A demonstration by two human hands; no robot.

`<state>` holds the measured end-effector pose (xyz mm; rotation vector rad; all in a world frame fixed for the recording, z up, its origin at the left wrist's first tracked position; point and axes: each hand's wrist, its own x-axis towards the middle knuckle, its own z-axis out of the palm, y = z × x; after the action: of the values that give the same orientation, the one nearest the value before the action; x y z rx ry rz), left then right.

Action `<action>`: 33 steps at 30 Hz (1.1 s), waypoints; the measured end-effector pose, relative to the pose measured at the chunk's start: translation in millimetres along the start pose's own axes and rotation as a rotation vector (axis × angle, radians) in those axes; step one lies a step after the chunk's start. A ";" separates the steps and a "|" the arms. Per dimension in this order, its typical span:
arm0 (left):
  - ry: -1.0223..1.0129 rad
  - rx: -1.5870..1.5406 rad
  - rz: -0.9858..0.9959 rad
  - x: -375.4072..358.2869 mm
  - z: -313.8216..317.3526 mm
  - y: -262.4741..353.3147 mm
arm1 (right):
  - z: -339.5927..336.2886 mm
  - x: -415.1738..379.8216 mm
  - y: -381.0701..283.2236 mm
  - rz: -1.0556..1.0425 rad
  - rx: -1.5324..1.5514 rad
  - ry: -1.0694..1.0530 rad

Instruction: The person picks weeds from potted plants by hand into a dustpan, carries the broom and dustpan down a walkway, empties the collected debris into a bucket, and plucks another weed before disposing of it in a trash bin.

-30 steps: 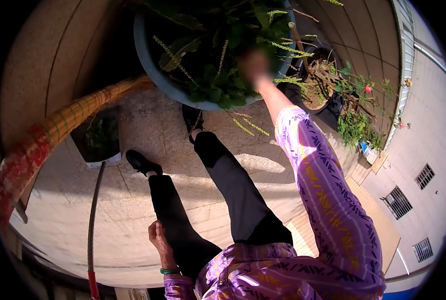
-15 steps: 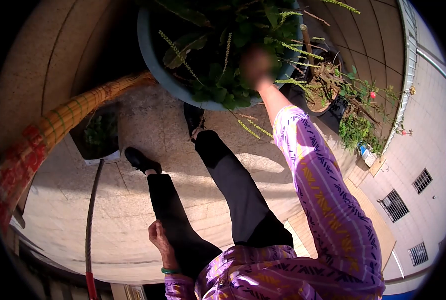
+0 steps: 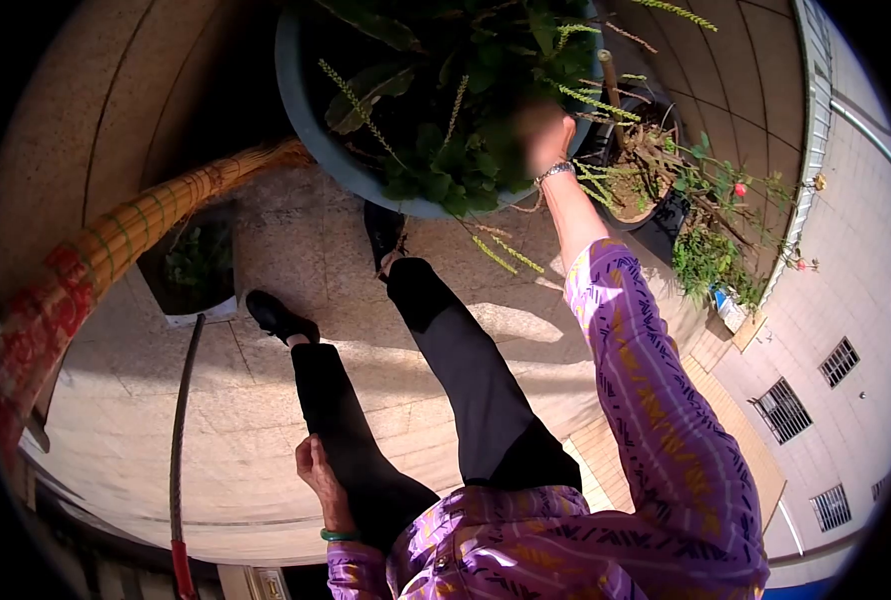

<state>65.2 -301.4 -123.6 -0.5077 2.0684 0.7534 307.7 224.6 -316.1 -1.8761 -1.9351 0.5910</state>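
A large round blue-grey pot [image 3: 351,178] full of leafy green plants [image 3: 446,170] fills the top centre. Over its right side is my right hand [image 3: 549,135], partly blurred, with a bracelet at the wrist; its fingers are too smeared to read. Thin green flower spikes [image 3: 591,98] stick out beside it. My left hand [image 3: 321,482], a green bangle at its wrist, hangs low by my black trouser leg [image 3: 338,395]. Its fingers are curled, and whatever they may hold is hidden.
A straw broom [image 3: 151,215] leans in from the left. Below it are a dark planter [image 3: 201,270] and a thin pole [image 3: 181,430] with a red end. A smaller pot [image 3: 638,200] and a rose plant [image 3: 711,250] stand at the right.
My right hand has moved right and slightly down over the pot, and its bracelet now shows. My left hand has barely shifted.
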 end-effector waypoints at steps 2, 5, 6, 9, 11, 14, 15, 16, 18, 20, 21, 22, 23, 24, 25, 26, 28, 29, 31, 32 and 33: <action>0.009 -0.009 -0.003 -1.1 1.3 2.2 | -14.2 -7.0 -23.9 0.118 0.168 0.020; 0.032 0.005 -0.014 -3.0 3.6 6.8 | -30.9 -19.5 -47.7 0.036 0.112 0.051; 0.035 -0.003 -0.012 -2.8 4.5 7.0 | -32.1 -24.5 -57.2 0.105 0.058 -0.014; 0.031 0.012 -0.011 -4.2 5.8 11.0 | 3.8 -28.5 -14.8 -0.154 0.070 -0.130; 0.028 0.029 -0.008 -3.6 7.5 13.2 | 13.2 -21.4 -19.6 -0.196 -0.089 -0.194; 0.025 0.036 -0.014 -2.8 6.2 13.1 | 13.1 -15.8 -47.5 -0.341 -0.356 -0.259; 0.024 0.040 -0.008 -2.4 6.4 12.9 | 12.8 -15.3 -53.6 -0.307 -0.395 -0.253; 0.024 0.041 -0.004 -2.3 6.8 12.3 | 13.8 -14.6 -57.2 -0.276 -0.434 -0.247; 0.028 0.064 -0.002 -1.7 4.9 11.0 | 10.5 -8.4 -55.1 -0.238 -0.378 -0.352; 0.024 0.088 0.002 -0.6 4.8 9.3 | 3.6 -4.0 -50.0 -0.197 -0.328 -0.451; 0.024 0.066 0.000 -0.1 4.3 8.0 | 2.4 -4.8 -45.3 -0.203 -0.318 -0.398; 0.025 0.043 -0.004 0.1 4.2 6.7 | 1.9 -5.8 -41.2 -0.211 -0.308 -0.345; 0.024 0.041 -0.006 0.7 3.8 5.7 | 3.5 -6.4 -34.7 -0.213 -0.309 -0.347; 0.022 0.044 -0.008 1.6 3.0 5.3 | 6.3 -6.7 -29.6 -0.179 -0.308 -0.308; 0.019 0.047 -0.010 2.3 2.3 5.1 | 8.1 -6.6 -24.2 -0.146 -0.306 -0.270; 0.020 0.047 -0.010 2.5 2.0 4.7 | 8.4 -6.1 -18.4 -0.146 -0.306 -0.270; 0.011 0.074 0.008 2.5 1.3 5.6 | 4.8 -6.2 -20.2 -0.227 -0.327 -0.220; 0.011 0.075 0.007 2.2 1.1 6.2 | 2.8 -7.8 -20.9 -0.226 -0.327 -0.220; 0.010 0.036 -0.016 0.7 2.5 9.8 | -0.6 -10.1 -17.9 -0.169 -0.214 -0.152; 0.007 0.035 -0.018 0.8 2.1 9.1 | -2.8 -10.0 -16.5 -0.169 -0.218 -0.153; 0.009 0.020 -0.022 2.1 1.2 7.5 | -4.1 -10.4 -14.6 -0.172 -0.244 -0.163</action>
<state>60.3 -295.3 -123.5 -0.5227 2.0739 0.7185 298.1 214.1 -304.5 -1.8219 -2.3390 0.4863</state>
